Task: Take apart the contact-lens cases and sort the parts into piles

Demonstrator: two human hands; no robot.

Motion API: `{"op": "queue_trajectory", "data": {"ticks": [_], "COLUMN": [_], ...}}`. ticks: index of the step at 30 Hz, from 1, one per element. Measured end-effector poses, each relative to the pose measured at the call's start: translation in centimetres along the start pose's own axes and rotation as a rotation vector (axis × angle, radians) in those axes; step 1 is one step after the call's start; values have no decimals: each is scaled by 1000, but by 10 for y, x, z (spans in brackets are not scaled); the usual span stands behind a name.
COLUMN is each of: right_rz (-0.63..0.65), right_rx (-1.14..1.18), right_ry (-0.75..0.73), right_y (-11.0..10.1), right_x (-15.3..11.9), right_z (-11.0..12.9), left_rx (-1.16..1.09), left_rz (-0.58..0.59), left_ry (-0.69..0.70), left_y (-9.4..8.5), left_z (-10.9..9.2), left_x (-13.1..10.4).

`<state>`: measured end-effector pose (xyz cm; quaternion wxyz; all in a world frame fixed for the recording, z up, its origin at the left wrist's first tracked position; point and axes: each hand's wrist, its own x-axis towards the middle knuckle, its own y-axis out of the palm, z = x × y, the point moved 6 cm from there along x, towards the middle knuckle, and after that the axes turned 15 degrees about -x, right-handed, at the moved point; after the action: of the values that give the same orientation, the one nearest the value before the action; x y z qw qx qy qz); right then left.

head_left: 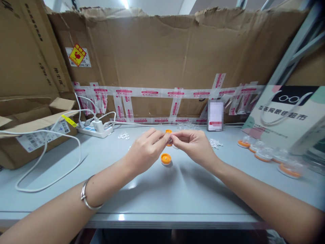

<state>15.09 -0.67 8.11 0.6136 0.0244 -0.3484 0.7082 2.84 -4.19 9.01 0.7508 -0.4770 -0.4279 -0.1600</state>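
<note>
Both hands meet above the middle of the grey table. My left hand (149, 149) is closed in a pinch, its fingertips touching those of my right hand (194, 145), which also pinches. Between them is a small piece, mostly hidden by the fingers. Just behind the fingertips, an orange round part (168, 131) shows in part. Nearer the table's front, below the hands, lies an orange round cap (166, 159) with a white base and a small pale centre. Small white rings (123, 136) lie left of my left hand, and a pile of small white pieces (215, 143) is right of my right hand.
Several orange-based clear domed parts (264, 154) stand at the right, before a paper bag (281, 115). A phone (215, 115) leans on the cardboard at the back. A power strip (95, 130), white cables and an open carton (30, 145) occupy the left.
</note>
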Motion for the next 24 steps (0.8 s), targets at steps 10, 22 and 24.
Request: {"op": "queue_trajectory", "data": {"ticks": [10,22,24], "right_rz": [-52,-67,-52], "right_rx": [13,98,114], "right_ry": [22,85,132], "right_y": [1,4,4], "right_x": [-2,-1,2], "right_z": [-5,-9,-12], "left_rx": [36,34,-1], "left_rz": [16,28,7], "left_ry": [9,22,6], "left_y": [2,3,2], "left_z": [-2,-1,0], "left_x": [-3,-4,-3]}}
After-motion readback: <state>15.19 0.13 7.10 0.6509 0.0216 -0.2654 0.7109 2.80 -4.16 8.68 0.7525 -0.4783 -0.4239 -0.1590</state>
